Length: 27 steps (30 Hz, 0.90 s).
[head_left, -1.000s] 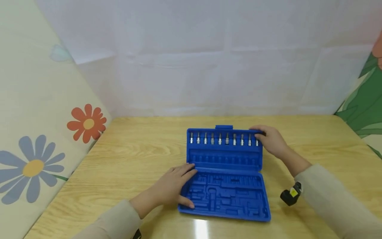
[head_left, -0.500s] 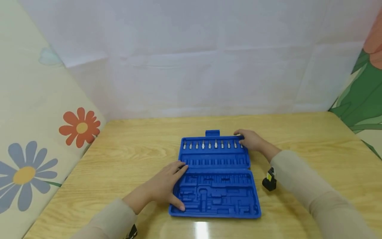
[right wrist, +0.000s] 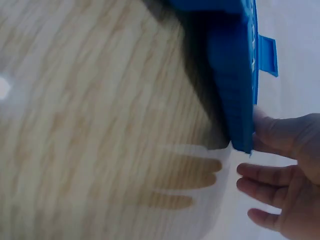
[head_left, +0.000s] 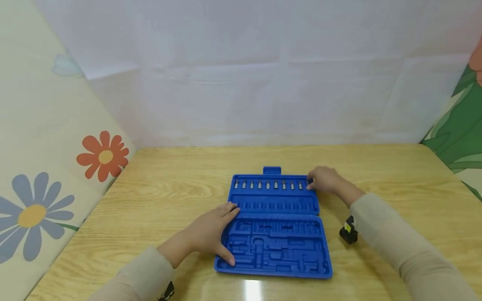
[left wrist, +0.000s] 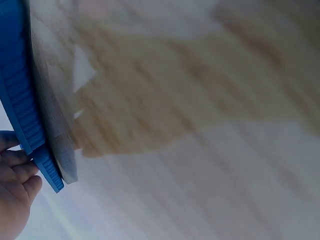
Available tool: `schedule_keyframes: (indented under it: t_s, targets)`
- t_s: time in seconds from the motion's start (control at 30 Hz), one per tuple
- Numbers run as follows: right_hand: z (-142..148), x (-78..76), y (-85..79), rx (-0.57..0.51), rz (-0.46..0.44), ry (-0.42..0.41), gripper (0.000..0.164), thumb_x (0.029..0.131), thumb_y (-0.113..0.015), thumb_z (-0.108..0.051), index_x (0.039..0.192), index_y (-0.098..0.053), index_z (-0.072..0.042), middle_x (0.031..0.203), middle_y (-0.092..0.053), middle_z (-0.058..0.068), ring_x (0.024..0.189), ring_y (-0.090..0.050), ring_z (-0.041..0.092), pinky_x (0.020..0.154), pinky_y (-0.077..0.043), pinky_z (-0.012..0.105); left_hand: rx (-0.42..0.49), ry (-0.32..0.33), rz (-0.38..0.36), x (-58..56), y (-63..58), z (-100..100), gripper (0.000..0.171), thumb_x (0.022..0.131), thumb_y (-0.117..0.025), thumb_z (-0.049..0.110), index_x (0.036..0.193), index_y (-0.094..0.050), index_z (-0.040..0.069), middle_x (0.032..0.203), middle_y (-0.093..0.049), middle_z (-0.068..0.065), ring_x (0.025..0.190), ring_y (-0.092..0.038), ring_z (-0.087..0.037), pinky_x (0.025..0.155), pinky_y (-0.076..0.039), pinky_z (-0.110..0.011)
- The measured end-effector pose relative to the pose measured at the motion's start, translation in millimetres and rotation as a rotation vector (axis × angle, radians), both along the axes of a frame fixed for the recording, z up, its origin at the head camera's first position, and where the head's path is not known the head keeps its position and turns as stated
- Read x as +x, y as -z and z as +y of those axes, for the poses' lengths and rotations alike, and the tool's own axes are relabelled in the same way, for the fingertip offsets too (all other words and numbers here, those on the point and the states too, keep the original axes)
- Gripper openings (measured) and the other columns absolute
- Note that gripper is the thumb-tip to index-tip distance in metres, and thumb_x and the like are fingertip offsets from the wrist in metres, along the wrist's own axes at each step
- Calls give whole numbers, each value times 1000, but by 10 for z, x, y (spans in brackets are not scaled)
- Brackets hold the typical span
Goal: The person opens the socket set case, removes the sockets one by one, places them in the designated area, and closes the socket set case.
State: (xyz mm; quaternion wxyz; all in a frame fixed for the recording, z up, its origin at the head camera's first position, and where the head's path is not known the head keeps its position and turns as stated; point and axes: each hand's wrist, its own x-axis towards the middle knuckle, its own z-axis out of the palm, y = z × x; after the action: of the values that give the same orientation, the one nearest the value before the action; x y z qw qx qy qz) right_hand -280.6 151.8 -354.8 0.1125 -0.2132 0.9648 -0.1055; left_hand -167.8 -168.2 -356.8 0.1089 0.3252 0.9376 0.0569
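A blue plastic tool case (head_left: 276, 246) lies opened out flat on the table, hinge across its middle. Its far half holds a row of several silver bit sockets (head_left: 267, 185); its near half has molded, unfilled recesses. My left hand (head_left: 207, 230) rests on the left side, fingers at the hinge and thumb on the near left corner. At the far right corner my right hand (head_left: 325, 179) pinches with thumb and forefinger at the end bit socket, which the fingertips hide. In the right wrist view, the other fingers (right wrist: 265, 172) stay loosely bent outside the case.
A wood-grain table (head_left: 169, 179) lies under the case, with a white sheet (head_left: 211, 96) behind it. The case's latch (head_left: 272, 170) sticks out at the far edge. Flower-patterned walls stand left and right. A black wrist camera (head_left: 349, 231) hangs below the right sleeve.
The raised far half of the case has tipped back to lie flat. My right hand has moved from the lid's corner edge onto the end bit socket; the left hand stays on the left side.
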Motion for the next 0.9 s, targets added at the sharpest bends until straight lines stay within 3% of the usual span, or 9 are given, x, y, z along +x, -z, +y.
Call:
schedule_keyframes:
  t_s: [0.1, 0.2, 0.4, 0.47, 0.67, 0.9]
  targets:
    - [-7, 22, -22, 56, 14, -10, 34, 81, -60, -23, 105, -60, 2, 102, -56, 18, 98, -48, 36, 80, -38, 51, 0, -4, -7, 15, -11, 11, 122, 45, -52, 78, 134, -26, 0, 139, -22, -16, 126, -17, -30, 100, -20, -41]
    - [3, 35, 2, 23, 16, 2, 32, 81, -60, -20, 104, -60, 2, 101, -51, 20, 99, -43, 36, 81, -36, 49, 1, -10, -14, 31, -13, 15, 122, 45, -53, 78, 135, -26, 0, 139, -21, -16, 126, -17, -30, 100, -20, -41]
    - [54, 36, 76, -166, 1, 66, 27, 76, -66, -16, 96, -62, 1, 97, -50, 19, 95, -41, 34, 81, -34, 45, -4, -24, -27, 43, -5, 8, 122, 45, -52, 78, 135, -25, 1, 139, -20, -15, 127, -16, -30, 100, -20, -41]
    - [65, 50, 74, -236, -9, 88, 25, 74, -68, -15, 93, -61, 0, 93, -50, 17, 89, -42, 31, 75, -37, 42, -3, -23, -22, 40, -2, 8, 122, 45, -52, 79, 135, -25, 1, 139, -21, -15, 127, -16, -30, 100, -20, -41]
    - [59, 66, 110, -461, -98, 185, 9, 81, -58, -3, 88, -54, 1, 82, -53, 12, 71, -48, 23, 59, -43, 30, -2, -12, -7, 27, 0, 10, 122, 44, -52, 79, 135, -25, 1, 139, -21, -15, 127, -16, -30, 100, -20, -41]
    - [40, 123, 119, -550, -57, 239, 6, 84, -51, -2, 88, -54, 3, 81, -54, 11, 70, -47, 21, 57, -41, 29, -14, -5, -14, -4, -34, 23, 122, 46, -53, 78, 135, -25, 0, 139, -21, -16, 126, -16, -30, 100, -19, -41]
